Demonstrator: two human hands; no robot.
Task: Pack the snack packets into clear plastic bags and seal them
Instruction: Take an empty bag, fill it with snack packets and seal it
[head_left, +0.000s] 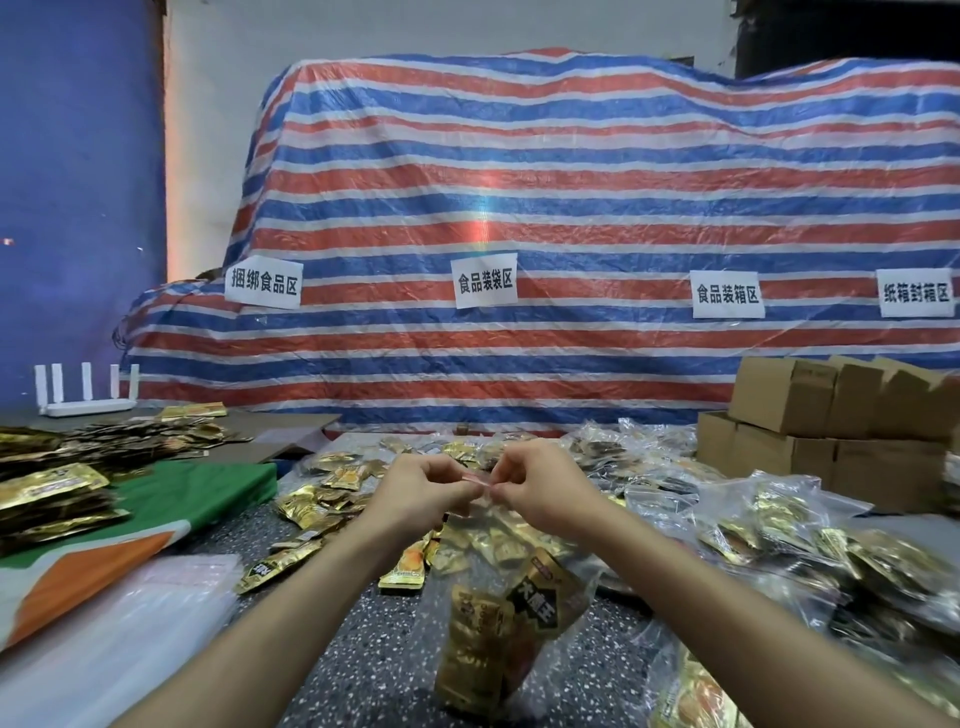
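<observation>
Clear plastic bag (519, 613): held up over the speckled table (363, 670), hanging just in front of the person, with gold snack packets (478, 639) settled in its lower half.
Seal strip (475, 480): a pinkish line at the bag's mouth, stretched between the two hands.
Risk: a fold or a packet corner caught in the strip would likely leave a gap. Pressing off-line could close only part of the mouth, and the weight below might pull it open.
Bag to hands: it hangs beneath both, its top edge in their fingertips.
Left hand (415, 491): fingers curled, pinching the strip's left end.
Right hand (543, 488): the same pinch on the right end, near the other hand.
Around: loose packets (317, 501) lie beyond the hands, filled bags (769, 519) are piled to the right, empty bags (156, 613) lie flat at near left, and cardboard boxes (831, 415) stand at far right.
</observation>
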